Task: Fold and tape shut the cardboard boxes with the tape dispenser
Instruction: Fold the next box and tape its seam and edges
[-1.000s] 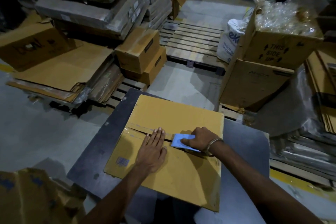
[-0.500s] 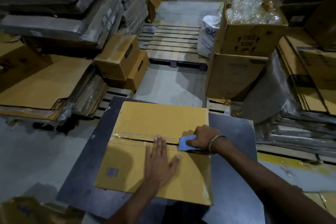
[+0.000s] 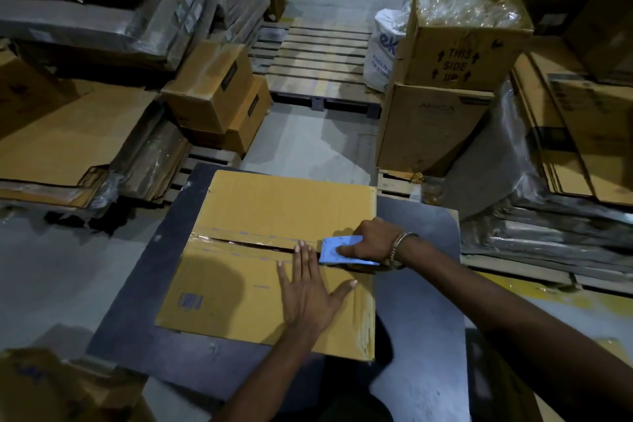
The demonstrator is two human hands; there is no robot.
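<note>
On the dark grey worktop point(image 3: 144, 329) lies the flat-topped tan cardboard box point(image 3: 274, 212), its two top flaps folded down so that they meet along a dark seam running left to right. Clear tape already glints over the left part of that seam. The left hand point(image 3: 308, 295) lies flat on the near flap, its fingers point(image 3: 301, 252) spread and released, the tips reaching the seam; it seems placed there to press the flap level and stop the box sliding while the tape goes on. The right hand point(image 3: 371, 240), with a metal bangle point(image 3: 399, 245) at the wrist, is clenched round the blue plastic tape dispenser point(image 3: 337, 252), which sits on the seam close to the box's right edge, just beside the left fingertips. Judging from that, the strip is nearly run to the end, and carrying it over the edge and cutting it remains.

Whether the taped box holds anything cannot be told, since its flaps are shut. Beyond, an open brown carton marked "THIS SIDE UP" point(image 3: 455, 62) is heaped with crumpled clear plastic wrapping point(image 3: 462, 0) and stands on a closed brown carton point(image 3: 431, 127).
</note>
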